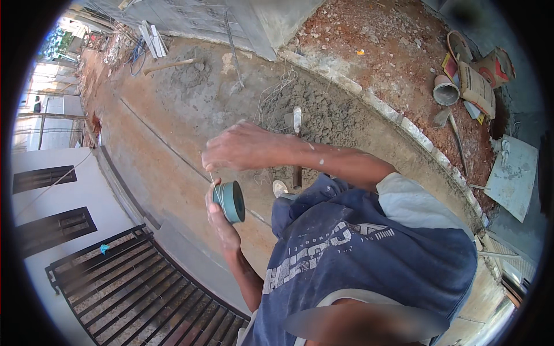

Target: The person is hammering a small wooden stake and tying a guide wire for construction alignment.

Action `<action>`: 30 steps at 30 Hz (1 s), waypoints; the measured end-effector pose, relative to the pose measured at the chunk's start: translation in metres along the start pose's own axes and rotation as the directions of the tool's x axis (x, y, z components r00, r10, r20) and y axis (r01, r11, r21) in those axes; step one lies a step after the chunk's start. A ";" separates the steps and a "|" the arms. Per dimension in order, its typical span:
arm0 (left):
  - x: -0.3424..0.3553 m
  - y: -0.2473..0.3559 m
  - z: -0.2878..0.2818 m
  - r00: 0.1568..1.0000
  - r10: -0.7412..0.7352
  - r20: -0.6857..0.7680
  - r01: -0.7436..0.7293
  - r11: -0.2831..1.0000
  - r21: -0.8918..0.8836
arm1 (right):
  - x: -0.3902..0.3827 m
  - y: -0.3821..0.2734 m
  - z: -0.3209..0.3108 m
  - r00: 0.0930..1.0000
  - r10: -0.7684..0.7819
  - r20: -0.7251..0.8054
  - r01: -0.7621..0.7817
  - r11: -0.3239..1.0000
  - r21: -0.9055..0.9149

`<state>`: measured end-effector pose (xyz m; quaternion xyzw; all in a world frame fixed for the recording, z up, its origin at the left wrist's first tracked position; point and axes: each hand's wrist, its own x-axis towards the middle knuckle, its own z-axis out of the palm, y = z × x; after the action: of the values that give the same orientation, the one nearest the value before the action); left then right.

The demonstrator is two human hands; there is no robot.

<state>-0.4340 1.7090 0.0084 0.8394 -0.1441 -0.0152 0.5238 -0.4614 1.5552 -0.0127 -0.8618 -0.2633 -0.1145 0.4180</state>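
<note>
My left hand (216, 214) is wrapped around a round green spool (236, 202) with pale string wound on it. Above it, my right hand (236, 146) has its fingers pinched together on a thin string (212, 176), which runs down taut to the spool. The right forearm crosses in front of my body from the right. Past that forearm, a tool with a pale head and a dark handle (297, 121) stands or lies by a heap of wet grey mortar (329, 112); the arm hides its middle.
A black barred railing (167, 288) and a white wall (109, 196) border the left side. A long-handled tool (170, 66) lies at the far left. Loose wire (277, 92) trails near the mortar. A low brick edge (404, 124), bucket (445, 92), sacks (478, 89) and shovel (456, 138) are right.
</note>
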 end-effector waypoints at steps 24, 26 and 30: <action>0.025 0.019 -0.033 0.965 -0.212 -0.157 0.062 0.763 -0.644 | 0.008 0.010 0.018 0.975 0.041 0.217 -0.064 0.993 0.100; 0.031 -0.009 -0.021 0.890 -0.043 -0.455 0.121 0.982 0.145 | 0.011 -0.018 -0.009 0.978 0.008 0.210 -0.018 0.999 0.044; -0.007 -0.008 0.015 0.973 -0.025 -0.230 -0.005 0.992 -0.129 | 0.039 0.025 -0.054 1.000 -0.012 0.008 0.013 0.996 -0.085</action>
<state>-0.4413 1.7010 -0.0064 0.8006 -0.0765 0.0705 0.5901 -0.4136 1.5137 0.0207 -0.8776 -0.2652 -0.1250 0.3794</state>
